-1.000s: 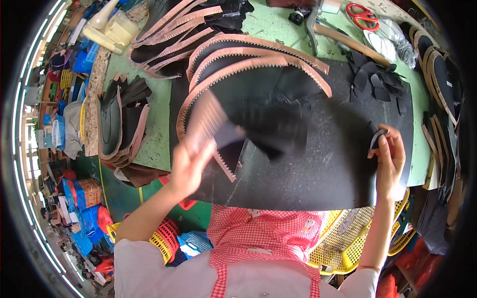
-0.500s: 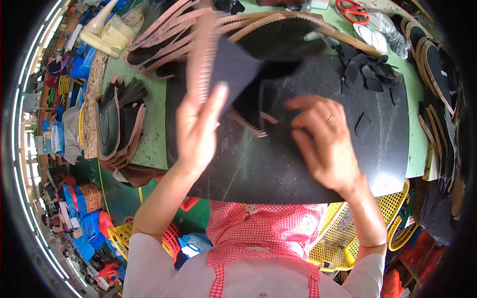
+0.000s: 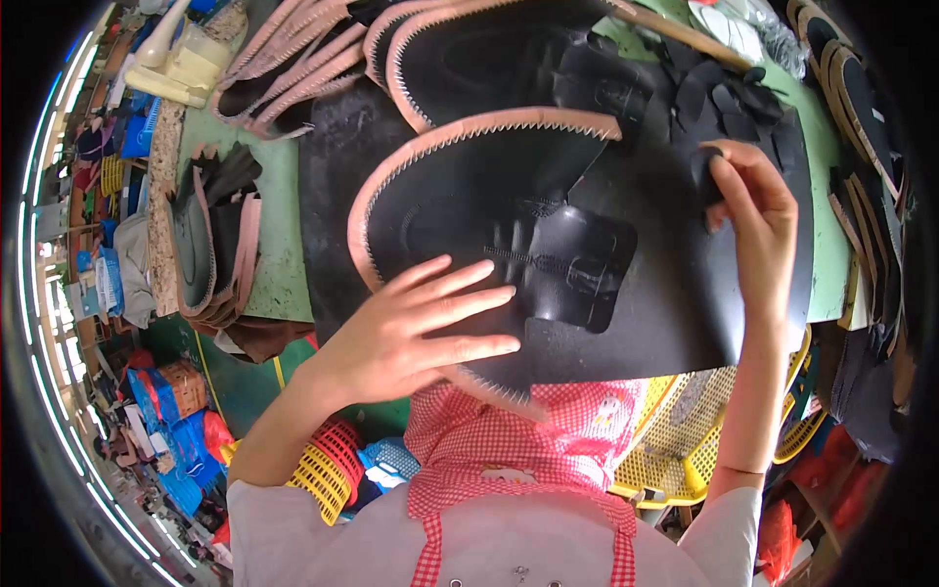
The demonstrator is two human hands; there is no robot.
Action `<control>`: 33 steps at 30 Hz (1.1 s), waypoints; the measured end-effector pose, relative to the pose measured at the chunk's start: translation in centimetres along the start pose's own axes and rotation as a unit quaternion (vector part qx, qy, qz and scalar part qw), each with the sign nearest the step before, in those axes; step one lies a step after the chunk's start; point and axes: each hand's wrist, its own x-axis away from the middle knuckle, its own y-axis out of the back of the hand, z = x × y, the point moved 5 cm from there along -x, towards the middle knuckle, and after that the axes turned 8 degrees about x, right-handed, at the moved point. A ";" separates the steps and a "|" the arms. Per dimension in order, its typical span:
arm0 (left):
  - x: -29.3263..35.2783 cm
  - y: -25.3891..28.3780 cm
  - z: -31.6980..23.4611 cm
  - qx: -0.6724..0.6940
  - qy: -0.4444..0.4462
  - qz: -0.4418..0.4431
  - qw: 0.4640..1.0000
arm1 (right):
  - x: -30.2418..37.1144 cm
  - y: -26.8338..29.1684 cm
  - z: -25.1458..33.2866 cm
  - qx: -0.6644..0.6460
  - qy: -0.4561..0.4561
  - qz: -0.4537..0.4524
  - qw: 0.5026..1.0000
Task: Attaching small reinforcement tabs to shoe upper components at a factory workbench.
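Observation:
A black shoe upper (image 3: 469, 186) with a pink-tan saw-toothed edge lies spread flat on the dark work mat (image 3: 675, 293). On its lower part rests my left hand (image 3: 421, 318), fingers spread. The upper's tongue-like black flap (image 3: 587, 269) points to the right, and its lower end hangs past the mat's front edge. At the right, my right hand (image 3: 758, 196) pinches a small black leaf-shaped piece (image 3: 706, 176) between thumb and fingers. Just beyond it sits a pile of similar black pieces (image 3: 729, 103).
More shoe uppers (image 3: 293, 68) are heaped at the far left, with another upper (image 3: 489, 59) behind the spread one. Stacked uppers (image 3: 210, 240) stand at the left, others (image 3: 851, 117) at the right. Yellow baskets (image 3: 675, 450) stand below the table's front edge.
The upper, raised and blurred in my left hand before, now lies flat with that hand spread on it. My right hand has moved right and taken a small black piece.

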 end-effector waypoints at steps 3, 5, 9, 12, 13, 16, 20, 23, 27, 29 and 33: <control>0.1 1.4 -1.3 0.108 0.048 -0.003 0.993 | 2.7 0.6 0.6 -0.008 -0.062 0.031 0.998; -1.5 3.1 -1.2 0.105 0.004 -0.133 0.986 | 4.7 -1.5 1.9 -0.045 -0.101 0.155 0.982; -6.9 2.5 -2.0 0.270 0.151 -0.186 0.933 | 5.5 -4.8 4.0 0.001 -0.056 0.250 0.967; -8.6 0.9 -0.9 0.320 0.143 -0.191 0.917 | 5.5 -5.3 4.1 0.059 -0.020 0.237 0.969; -8.6 1.0 -0.3 0.355 0.194 -0.172 0.898 | 5.3 -5.2 3.3 0.057 -0.022 0.236 0.970; -8.6 0.8 0.5 0.371 0.228 -0.165 0.885 | 4.8 -3.4 2.2 0.278 0.149 0.106 0.943; -8.9 -0.9 1.1 0.388 0.279 -0.133 0.868 | 5.5 -3.8 1.9 0.325 0.177 0.095 0.924; -9.5 -1.2 1.4 0.351 0.276 -0.135 0.885 | 5.4 -3.8 1.7 0.316 0.173 0.098 0.928; -10.0 -1.2 1.7 0.328 0.273 -0.125 0.896 | 5.4 -3.8 1.5 0.318 0.174 0.095 0.927; -10.1 -1.3 1.7 0.331 0.274 -0.119 0.895 | 5.4 -3.8 1.5 0.317 0.181 0.091 0.926; -10.0 -1.5 1.8 0.321 0.254 -0.133 0.902 | 5.5 -3.7 1.3 0.317 0.167 0.103 0.928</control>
